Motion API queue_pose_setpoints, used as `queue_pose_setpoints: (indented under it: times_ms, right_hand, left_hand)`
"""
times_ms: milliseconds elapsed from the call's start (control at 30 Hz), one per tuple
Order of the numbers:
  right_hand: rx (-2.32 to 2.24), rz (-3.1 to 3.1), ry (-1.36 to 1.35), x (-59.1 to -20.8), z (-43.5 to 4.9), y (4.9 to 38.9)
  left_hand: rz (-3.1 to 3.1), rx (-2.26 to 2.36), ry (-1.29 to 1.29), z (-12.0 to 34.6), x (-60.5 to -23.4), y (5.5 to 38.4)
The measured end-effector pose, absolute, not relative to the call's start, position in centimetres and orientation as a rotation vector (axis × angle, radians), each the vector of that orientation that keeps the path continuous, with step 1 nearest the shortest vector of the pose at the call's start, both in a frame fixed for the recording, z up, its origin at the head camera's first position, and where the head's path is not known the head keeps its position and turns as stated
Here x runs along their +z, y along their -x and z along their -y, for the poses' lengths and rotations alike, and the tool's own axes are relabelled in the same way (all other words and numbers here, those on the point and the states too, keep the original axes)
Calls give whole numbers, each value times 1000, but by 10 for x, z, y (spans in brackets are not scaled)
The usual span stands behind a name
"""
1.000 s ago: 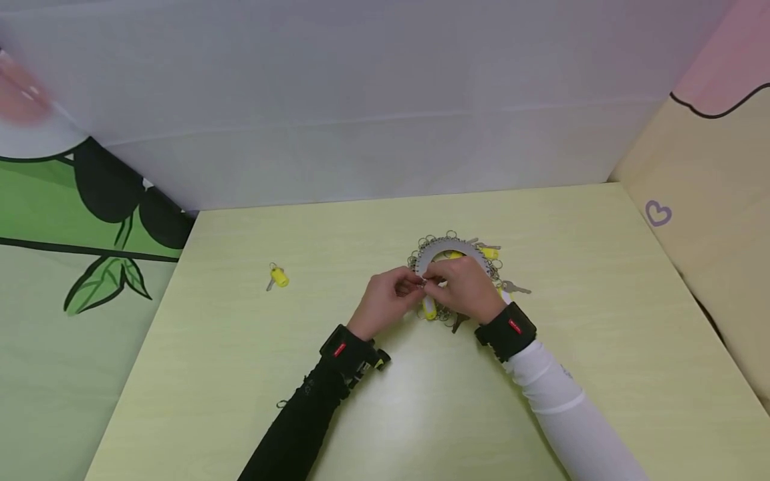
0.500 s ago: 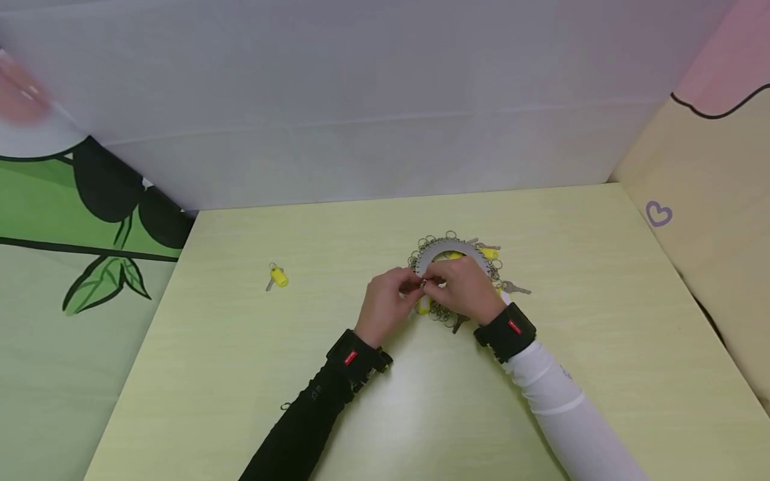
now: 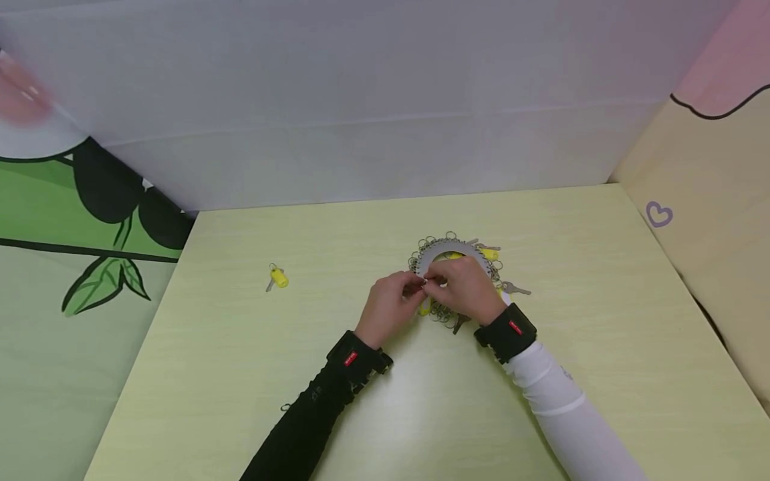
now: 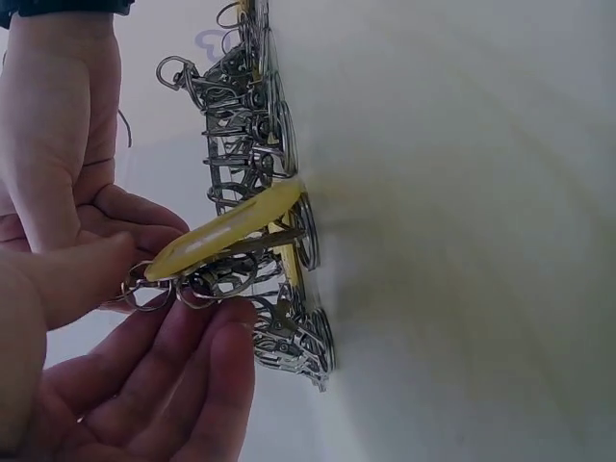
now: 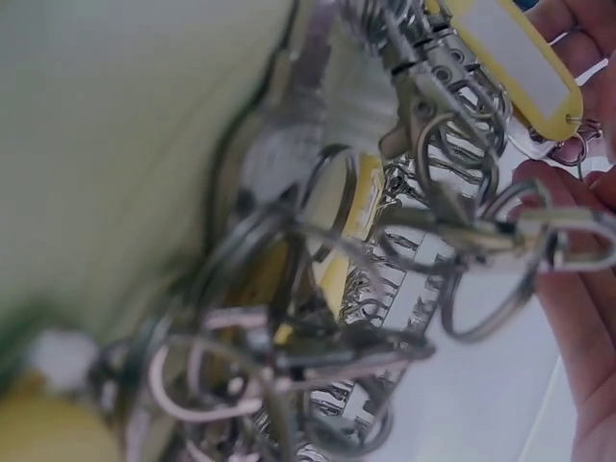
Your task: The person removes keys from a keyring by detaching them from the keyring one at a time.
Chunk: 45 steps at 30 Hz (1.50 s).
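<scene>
In the head view a large grey key ring (image 3: 434, 250), edged with many small metal clasps and split rings, lies partly under both hands. My left hand (image 3: 390, 306) pinches a small split ring (image 4: 144, 289) from which a yellow key tag (image 4: 226, 229) and a key hang. My right hand (image 3: 466, 288) meets it from the other side, thumb and forefinger pinching a small metal clasp at the key ring's left edge. The fingertips nearly touch and hide much of that clasp. In the right wrist view the yellow tag's white label faces the camera.
A loose key with a yellow tag (image 3: 279, 276) lies on the left of the pale table (image 3: 240, 374). Other keys (image 3: 515, 288) and yellow tags (image 3: 490, 254) stick out around the key ring. A light wall panel (image 3: 385, 160) stands behind the table.
My left wrist has turned and shifted slightly right and nearer, then stayed almost still. The yellow tag below the fingers has swung a little left. My right hand has hardly moved.
</scene>
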State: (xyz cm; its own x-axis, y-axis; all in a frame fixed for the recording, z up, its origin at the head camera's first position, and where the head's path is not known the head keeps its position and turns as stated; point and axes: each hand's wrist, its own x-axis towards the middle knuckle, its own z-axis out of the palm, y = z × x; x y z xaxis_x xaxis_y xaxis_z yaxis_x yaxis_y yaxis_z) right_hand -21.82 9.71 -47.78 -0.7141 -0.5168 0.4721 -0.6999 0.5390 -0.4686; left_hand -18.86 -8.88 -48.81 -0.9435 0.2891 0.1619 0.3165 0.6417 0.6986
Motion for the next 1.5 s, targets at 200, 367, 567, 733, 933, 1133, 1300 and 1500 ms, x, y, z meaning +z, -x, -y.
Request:
queue_pose_setpoints:
  times_ms: [200,367,567,733,933,1133,1300,1500]
  right_hand:
    - [938,2494,-1009,-477,-97,219]
    - [931,2487,-1024,-478,-96,219]
    - [934,2485,-1027,-477,-96,219]
    - [936,2493,-1005,-476,-95,219]
    - [940,2501,-991,-476,-95,218]
    - [938,2501,-972,-478,-96,217]
    - [940,2478,-970,-479,-97,218]
    - [944,2476,-969,-479,-98,219]
  left_hand:
    - [2790,-1182,531,87,-486,188]
    - [2859,-1168,493,87,-485,187]
    - [2889,-1182,493,87,-487,188]
    - [2866,-1236,507,89,-486,188]
    - [2789,-1297,483,90,-487,187]
    - [2793,-1286,466,89,-488,188]
    - [2818,-1299,488,89,-489,190]
    - [2856,-1332,475,91,-489,191]
